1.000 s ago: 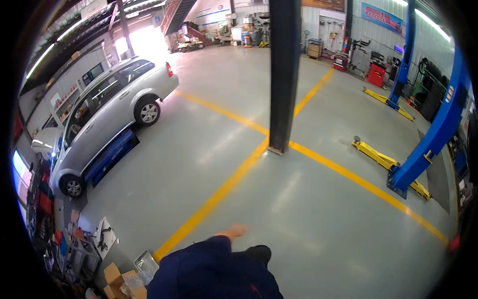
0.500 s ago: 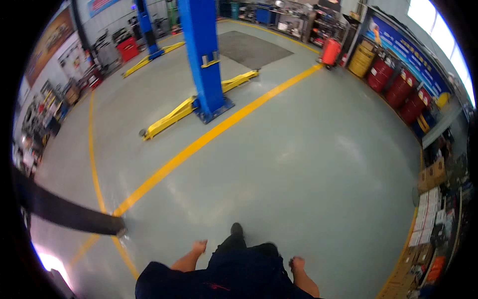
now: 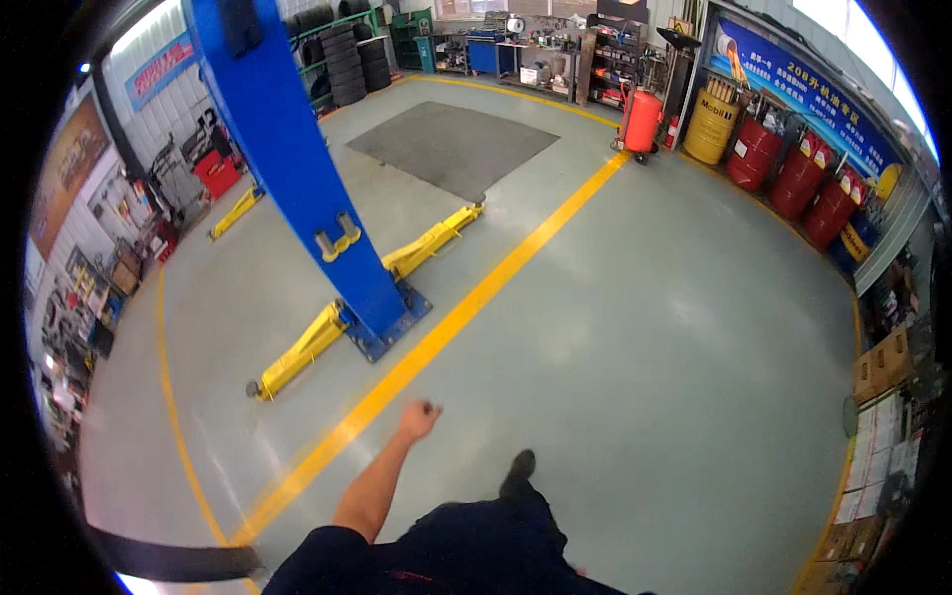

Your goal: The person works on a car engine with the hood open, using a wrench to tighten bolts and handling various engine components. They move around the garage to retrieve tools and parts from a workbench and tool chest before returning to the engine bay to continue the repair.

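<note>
My left hand [image 3: 420, 420] hangs at the lower middle of the frame, above the grey floor [image 3: 615, 327] and nearest the yellow line [image 3: 496, 286], which slants from lower left to upper right. Its fingers are curled, with a dark spot among them; I cannot tell whether they grip anything. My right hand [image 3: 579, 571] is just a sliver of skin at the lower edge, its state hidden; the two are well apart. My dark shoe [image 3: 524, 463] steps forward between them. Left of the line, two yellow lift arms [image 3: 302, 352] flank the foot of a leaning-looking blue post [image 3: 288, 169]. Past it lies a dark floor patch [image 3: 456, 149], top centre. A red wheeled tank [image 3: 644, 121] stands upper right, near yellow and red drums [image 3: 757, 156]; cardboard boxes [image 3: 883, 362] line the right edge.
</note>
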`<state>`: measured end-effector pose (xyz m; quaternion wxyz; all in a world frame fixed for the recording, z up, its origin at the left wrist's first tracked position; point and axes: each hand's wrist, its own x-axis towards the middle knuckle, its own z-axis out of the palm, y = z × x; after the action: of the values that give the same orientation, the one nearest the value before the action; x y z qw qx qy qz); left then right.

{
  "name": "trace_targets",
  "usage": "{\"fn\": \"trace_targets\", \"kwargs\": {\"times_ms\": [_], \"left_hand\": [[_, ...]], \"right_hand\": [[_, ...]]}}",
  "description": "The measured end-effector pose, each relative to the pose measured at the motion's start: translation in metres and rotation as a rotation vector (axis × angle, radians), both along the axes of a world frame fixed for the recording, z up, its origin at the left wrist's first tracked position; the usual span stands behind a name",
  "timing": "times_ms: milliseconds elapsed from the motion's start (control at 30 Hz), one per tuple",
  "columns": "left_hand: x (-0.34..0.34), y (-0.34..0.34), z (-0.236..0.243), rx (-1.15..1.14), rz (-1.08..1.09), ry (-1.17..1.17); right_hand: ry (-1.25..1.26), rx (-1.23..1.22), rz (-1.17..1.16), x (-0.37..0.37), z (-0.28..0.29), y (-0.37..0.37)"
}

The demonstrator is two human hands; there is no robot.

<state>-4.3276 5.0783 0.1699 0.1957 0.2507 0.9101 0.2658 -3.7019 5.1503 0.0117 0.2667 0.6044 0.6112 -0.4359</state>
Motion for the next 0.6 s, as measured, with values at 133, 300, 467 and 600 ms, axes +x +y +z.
{"fn": "trace_targets", "kwargs": {"times_ms": [133,300,467,600], "left_hand": [[-0.034,-0.088,-0.088,-0.555,0.029,-0.309],[-0.037,-0.114,-0.119,-0.988,-0.560,-0.353],[-0.204,0.059,-0.150,-0.890,-0.234,-0.613],[-0.377,0.269,-0.181,-0.689,-0.423,-0.478]], "right_hand": [[0.427,0.002,-0.575,-0.252,-0.048,0.235],[0.896,0.248,-0.581,-0.569,0.068,0.523],[1.031,0.343,-0.727,-0.705,0.119,0.681],[0.819,0.291,-0.744,-0.716,0.030,0.733]]}}
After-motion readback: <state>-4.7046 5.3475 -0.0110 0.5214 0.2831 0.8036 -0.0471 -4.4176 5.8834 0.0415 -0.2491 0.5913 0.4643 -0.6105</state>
